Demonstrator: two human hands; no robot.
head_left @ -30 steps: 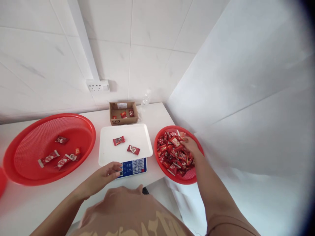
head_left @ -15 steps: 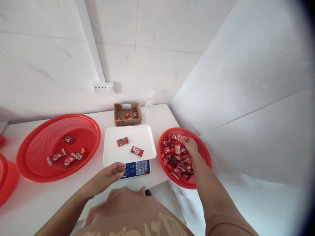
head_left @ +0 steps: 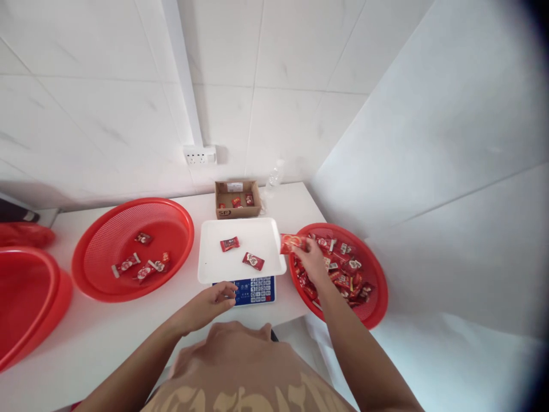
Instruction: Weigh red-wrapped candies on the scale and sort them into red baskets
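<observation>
My right hand [head_left: 313, 260] pinches a red candy packet [head_left: 291, 242] and holds it over the right edge of the white scale tray [head_left: 257, 237]. Two red wrapped candies [head_left: 230, 244] lie on that tray. The hand has come from the red basket [head_left: 377, 269] at the right, which is full of several red packets. My left hand [head_left: 212, 302] rests with fingers loosely curled at the blue keypad [head_left: 255, 289] of the scale, fingertips on its left end, holding nothing.
A large red mesh basket [head_left: 171, 214] with several candies sits left of the scale. More red baskets [head_left: 38, 292] stand at the far left. A small cardboard box [head_left: 237, 198] with candies and a clear bottle [head_left: 274, 177] stand by the tiled wall.
My right hand lifted a candy packet out of the right basket and moved left toward the scale tray. The left hand stayed at the keypad. The camera view shifted left.
</observation>
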